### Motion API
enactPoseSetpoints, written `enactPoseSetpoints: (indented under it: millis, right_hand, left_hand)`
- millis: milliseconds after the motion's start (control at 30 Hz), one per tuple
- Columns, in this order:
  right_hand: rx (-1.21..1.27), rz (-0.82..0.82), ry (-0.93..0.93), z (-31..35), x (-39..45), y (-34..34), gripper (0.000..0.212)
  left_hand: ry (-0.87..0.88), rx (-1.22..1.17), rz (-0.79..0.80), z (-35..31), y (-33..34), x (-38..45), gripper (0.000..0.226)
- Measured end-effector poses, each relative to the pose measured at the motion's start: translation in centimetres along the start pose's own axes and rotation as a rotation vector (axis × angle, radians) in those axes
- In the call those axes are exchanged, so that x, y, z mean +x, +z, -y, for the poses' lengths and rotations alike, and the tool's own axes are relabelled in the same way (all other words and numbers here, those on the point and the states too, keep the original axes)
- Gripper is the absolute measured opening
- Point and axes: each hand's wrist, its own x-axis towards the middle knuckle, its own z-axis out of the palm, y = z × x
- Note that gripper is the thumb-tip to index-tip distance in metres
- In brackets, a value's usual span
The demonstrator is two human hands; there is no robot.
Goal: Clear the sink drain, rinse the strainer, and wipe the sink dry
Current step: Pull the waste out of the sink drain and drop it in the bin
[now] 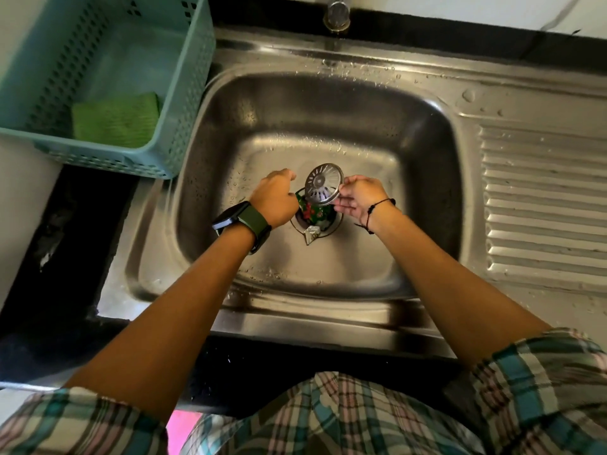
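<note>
A round metal strainer [323, 183] is lifted and tilted above the drain [316, 216] of the steel sink [423, 165]. My right hand [359, 200] pinches the strainer's right rim with thumb and fingers. My left hand [274, 200] reaches down at the drain's left edge with curled fingers; its fingertips are hidden, so I cannot tell what they hold. Crumpled green and red wrapper scraps [312, 212] fill the drain opening, and a small silver foil piece [311, 232] lies at its near edge.
A teal plastic basket [193, 93] holding a green cloth [115, 119] sits on the counter left of the sink. The tap [337, 13] hangs over the back rim. A ribbed drainboard [542, 198] lies to the right. Water drops dot the basin.
</note>
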Motion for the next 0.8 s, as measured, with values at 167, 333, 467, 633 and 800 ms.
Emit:
enactPoseSetpoints:
  millis: [167, 333, 467, 633, 800]
  right_hand:
    - [0.167, -0.05, -0.016, 1.7, -2.8, -3.1, 0.024]
    - [0.346, -0.127, -0.252, 3.1, -7.8, -10.2, 0.026]
    - [0.361, -0.304, -0.388, 2.1, -11.6, -17.0, 0.031]
    - [0.266, -0.502, -0.333, -0.6, -13.1, -22.1, 0.028]
    - [0.072, -0.622, -0.297, -1.3, -12.5, -23.6, 0.017]
  left_hand:
    - [0.012, -0.068, -0.007, -1.5, 0.2, -0.4, 0.042]
    - [0.138, -0.235, -0.021, -6.0, 0.8, 0.1, 0.035]
    - [0.253, -0.428, 0.016, -10.3, 2.7, 0.2, 0.031]
    - [0.327, -0.533, 0.123, -14.8, 6.1, -1.2, 0.029]
    - [0.379, -0.535, 0.201, -17.2, 7.9, -2.9, 0.027]
